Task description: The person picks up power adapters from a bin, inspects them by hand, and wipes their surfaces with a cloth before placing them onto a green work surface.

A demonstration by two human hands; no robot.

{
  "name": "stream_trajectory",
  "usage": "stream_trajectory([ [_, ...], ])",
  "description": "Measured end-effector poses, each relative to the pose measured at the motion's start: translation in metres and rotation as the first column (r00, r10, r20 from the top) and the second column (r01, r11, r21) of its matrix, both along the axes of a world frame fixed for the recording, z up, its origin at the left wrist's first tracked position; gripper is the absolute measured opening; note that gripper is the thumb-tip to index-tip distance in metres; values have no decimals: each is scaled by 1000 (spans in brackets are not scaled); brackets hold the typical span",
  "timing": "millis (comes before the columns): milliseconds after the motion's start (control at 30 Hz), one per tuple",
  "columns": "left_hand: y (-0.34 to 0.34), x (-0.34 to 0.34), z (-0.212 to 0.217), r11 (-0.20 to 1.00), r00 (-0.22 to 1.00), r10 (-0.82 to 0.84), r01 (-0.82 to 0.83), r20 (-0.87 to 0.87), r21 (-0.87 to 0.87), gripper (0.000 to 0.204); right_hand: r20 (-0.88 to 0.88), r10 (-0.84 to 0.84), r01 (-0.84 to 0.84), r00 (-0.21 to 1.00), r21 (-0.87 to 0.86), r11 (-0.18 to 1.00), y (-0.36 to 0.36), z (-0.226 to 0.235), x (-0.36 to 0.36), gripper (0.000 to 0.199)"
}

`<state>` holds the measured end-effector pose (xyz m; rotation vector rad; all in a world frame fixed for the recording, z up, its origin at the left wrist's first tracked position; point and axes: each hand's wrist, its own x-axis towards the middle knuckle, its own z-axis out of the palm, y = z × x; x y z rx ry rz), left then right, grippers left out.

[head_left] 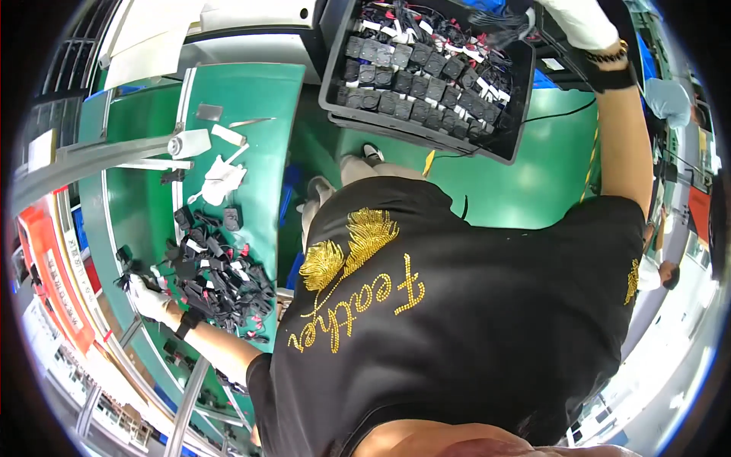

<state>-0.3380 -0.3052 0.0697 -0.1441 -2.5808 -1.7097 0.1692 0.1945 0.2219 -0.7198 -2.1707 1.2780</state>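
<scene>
My left hand (150, 298), in a white glove, reaches over the green table at left. Its fingers close on a dark cord (124, 282) at the table's far-left edge. Beside it lies a heap of black power adapters (217, 278) with tangled cords and small red and white parts. My right hand (580, 23), also gloved in white, is raised at the top right, its fingertips cut off by the picture's edge. A blurred bundle of black cords (499, 29) hangs from it over the black plastic bin (329, 95). Rows of black adapters (419, 84) fill that bin.
On the green table (263, 99) lie a crumpled white cloth (222, 181), a white tube-like piece (228, 135) and a single adapter (233, 218). A metal rail (99, 161) crosses the left side. Another person (661, 274) is at far right.
</scene>
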Motion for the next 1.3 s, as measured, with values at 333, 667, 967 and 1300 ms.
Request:
stream_trajectory([
  [333,72,150,-41,777,979,-205,169,10,-606,36,814,-35,-614,580,465,637,74,-235,162,72],
  [667,32,202,-96,542,885,-406,433,227,-721,32,856,233,-824,461,317,469,64,-316,184,48],
  [967,60,185,-80,412,858,-315,509,406,-755,32,861,42,-755,508,421,502,57,-299,177,56],
  [1300,54,84,-76,666,955,-93,269,281,-696,61,233,371,-417,899,199,887,-144,-206,-181,29],
])
